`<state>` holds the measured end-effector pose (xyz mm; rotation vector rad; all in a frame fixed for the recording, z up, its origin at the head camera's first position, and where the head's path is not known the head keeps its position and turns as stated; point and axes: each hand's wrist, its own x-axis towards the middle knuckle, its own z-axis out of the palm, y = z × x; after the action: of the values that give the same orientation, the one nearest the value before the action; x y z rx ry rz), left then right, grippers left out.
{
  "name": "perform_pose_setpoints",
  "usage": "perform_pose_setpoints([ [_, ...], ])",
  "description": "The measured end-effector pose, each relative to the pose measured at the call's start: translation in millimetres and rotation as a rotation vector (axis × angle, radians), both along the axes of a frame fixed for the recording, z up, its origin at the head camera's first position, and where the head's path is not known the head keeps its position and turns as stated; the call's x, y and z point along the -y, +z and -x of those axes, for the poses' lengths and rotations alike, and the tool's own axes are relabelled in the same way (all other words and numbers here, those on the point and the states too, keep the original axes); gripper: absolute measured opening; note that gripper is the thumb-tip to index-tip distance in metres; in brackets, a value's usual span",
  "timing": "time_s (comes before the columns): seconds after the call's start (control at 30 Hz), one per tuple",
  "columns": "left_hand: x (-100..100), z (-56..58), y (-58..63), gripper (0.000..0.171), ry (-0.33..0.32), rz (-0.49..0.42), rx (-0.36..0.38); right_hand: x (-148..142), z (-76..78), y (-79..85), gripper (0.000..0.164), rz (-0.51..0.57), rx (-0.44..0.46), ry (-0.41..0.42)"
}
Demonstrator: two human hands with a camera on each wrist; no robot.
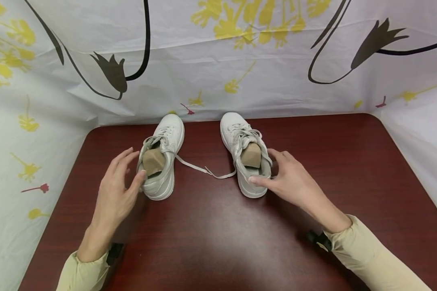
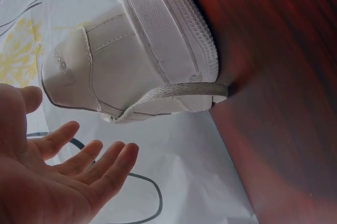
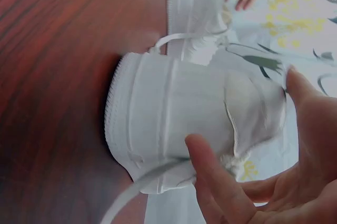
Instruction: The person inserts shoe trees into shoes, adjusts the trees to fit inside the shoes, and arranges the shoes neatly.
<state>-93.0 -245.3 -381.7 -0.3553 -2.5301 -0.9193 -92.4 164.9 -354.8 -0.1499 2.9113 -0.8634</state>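
Two white lace-up sneakers stand on the table, toes toward the back. My left hand point(image 1: 114, 190) is beside the heel of the left sneaker point(image 1: 172, 137), its fingers spread and relaxed. The left wrist view shows a gap between those fingers point(image 2: 113, 168) and the shoe. My right hand point(image 1: 291, 180) is around the heel of the right sneaker point(image 1: 233, 121), thumb over the collar and loosely extended fingers along the outer side. Brown inserts fill both openings, one in the left shoe point(image 1: 153, 161), another in the right shoe point(image 1: 251, 155). A loose lace point(image 1: 193, 165) trails between the shoes.
The dark red table point(image 1: 204, 234) has a glossy surface. A white sheet point(image 1: 189, 68) with yellow and dark flower prints hangs behind it and along both sides. The sneakers' toes are close to the table's back edge. Dark straps are at both wrists below pale sleeves.
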Motion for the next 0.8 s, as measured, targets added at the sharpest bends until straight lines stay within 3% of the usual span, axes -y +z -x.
perform_pose_setpoints([
  [0.23, -2, 1.3, -1.5, 0.048, -0.005, 0.003, -0.002, -7, 10.4, 5.0, 0.068, 0.118, 0.092, 0.027],
  [0.47, -2, 0.7, -0.4, 0.047, -0.002, -0.003, -0.009, -10, 20.7, 4.0, 0.050, 0.147, 0.138, 0.020],
  [0.8, -1, 1.6, 0.9, 0.047, 0.000, -0.003, -0.030, -8, 34.1, 0.1, 0.033, 0.171, 0.115, 0.031],
])
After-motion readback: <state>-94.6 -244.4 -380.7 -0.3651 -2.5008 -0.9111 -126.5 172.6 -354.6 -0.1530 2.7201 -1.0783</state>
